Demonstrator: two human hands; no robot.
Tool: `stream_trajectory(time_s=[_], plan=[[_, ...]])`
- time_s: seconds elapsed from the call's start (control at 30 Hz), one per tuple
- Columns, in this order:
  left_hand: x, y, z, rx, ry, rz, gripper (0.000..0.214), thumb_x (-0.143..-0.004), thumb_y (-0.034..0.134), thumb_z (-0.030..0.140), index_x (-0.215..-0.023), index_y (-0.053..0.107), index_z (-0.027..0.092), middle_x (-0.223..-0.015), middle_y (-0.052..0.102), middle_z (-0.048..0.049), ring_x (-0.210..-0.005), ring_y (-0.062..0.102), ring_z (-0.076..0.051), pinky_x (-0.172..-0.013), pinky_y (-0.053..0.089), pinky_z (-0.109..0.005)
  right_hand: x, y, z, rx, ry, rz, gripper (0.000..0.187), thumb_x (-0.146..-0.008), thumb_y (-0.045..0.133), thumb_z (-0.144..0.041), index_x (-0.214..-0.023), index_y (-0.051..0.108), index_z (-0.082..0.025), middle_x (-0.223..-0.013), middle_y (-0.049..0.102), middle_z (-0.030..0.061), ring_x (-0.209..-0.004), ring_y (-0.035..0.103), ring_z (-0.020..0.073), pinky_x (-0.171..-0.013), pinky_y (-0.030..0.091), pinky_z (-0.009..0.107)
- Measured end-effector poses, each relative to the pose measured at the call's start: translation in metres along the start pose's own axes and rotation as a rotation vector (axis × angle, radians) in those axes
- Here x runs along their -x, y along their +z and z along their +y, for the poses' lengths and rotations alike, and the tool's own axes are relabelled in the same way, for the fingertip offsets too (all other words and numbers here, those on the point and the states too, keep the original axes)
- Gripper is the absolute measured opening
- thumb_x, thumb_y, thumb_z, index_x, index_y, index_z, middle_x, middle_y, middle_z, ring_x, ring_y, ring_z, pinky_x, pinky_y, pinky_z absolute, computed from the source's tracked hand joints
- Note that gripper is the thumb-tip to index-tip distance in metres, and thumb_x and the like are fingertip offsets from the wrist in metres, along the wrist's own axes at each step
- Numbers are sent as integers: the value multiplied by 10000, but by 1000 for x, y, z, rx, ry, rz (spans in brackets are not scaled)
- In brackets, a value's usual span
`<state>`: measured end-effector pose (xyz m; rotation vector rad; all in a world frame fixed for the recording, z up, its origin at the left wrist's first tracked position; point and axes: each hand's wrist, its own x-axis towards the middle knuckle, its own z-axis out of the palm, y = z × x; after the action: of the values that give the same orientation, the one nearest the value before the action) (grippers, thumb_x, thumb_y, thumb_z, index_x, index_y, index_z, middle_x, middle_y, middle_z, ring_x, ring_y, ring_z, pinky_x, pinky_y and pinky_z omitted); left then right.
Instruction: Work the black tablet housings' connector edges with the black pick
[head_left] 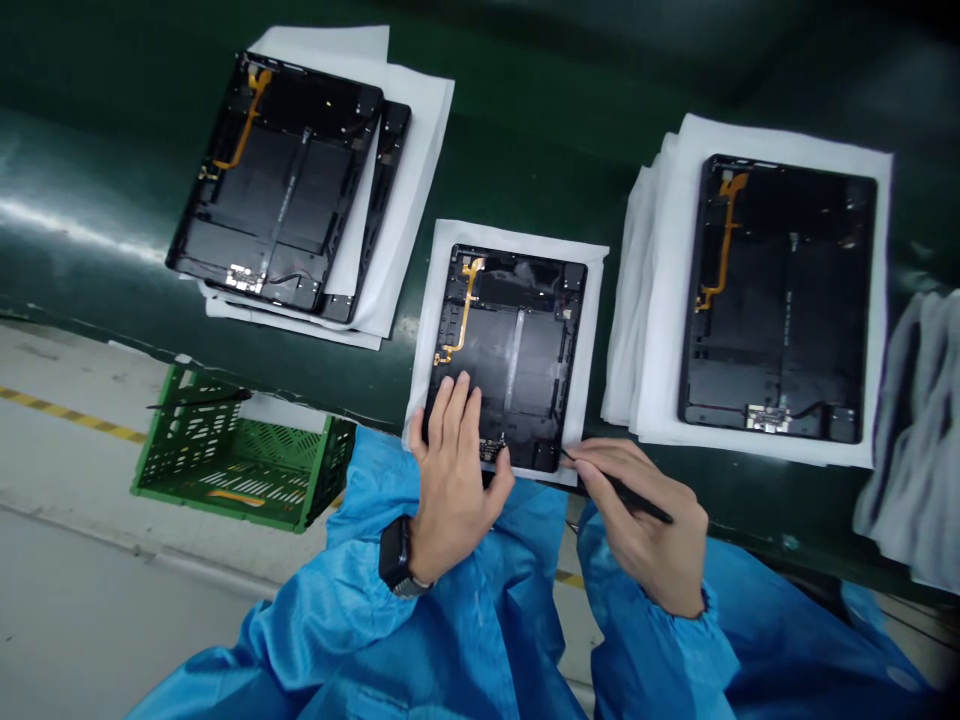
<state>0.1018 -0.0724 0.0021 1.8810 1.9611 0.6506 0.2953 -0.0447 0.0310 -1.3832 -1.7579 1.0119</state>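
A black tablet rear housing [510, 340] lies flat on a white foam sheet [592, 330] in the middle, with an orange flex cable [466, 310] running along its left side. My left hand [454, 470] rests on the housing's lower left part, fingers spread, holding nothing. Near its thumb sits a small circuit board [491, 450]. My right hand [637, 520] grips a black spudger [637, 497], whose thin tip reaches the housing's lower right corner. Two similar housings [262, 190] [780, 300] lie on white sheets to either side.
The housings lie on a dark green bench with a glossy surface. A green plastic crate [240, 460] sits on the pale floor at lower left, with a black wand [199, 400] across it. A crumpled grey-white cloth [915, 440] hangs at the right edge.
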Motion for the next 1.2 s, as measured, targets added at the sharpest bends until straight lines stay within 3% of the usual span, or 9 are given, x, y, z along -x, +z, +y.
stream_trajectory(time_s=[0.2,0.67,1.2], plan=[[0,-1,1,7,1,2,657,-959,553,226,-1560,308,129,-1646,357,-193,-1577,256,-293,-1266,128,-514,2,0,0,-25,8,34,202,-909,688,-78,-991,781,-238,-987,768,73,-971,704,277,-791,581,449],[0,-2,1,-6,-3,-12,651,-965,553,234,-1558,305,130,-1648,358,-186,-1577,250,-291,-1266,114,-511,-3,-2,2,15,-57,-39,217,-908,690,-94,-1025,783,-250,-1015,779,75,-1004,710,290,-802,610,459],[0,-1,0,-3,3,-7,656,-960,561,229,-1555,307,122,-1650,354,-185,-1580,239,-286,-1266,110,-504,-4,-1,0,11,-50,-32,223,-906,688,-67,-1019,761,-246,-1005,763,63,-986,700,259,-813,586,422]])
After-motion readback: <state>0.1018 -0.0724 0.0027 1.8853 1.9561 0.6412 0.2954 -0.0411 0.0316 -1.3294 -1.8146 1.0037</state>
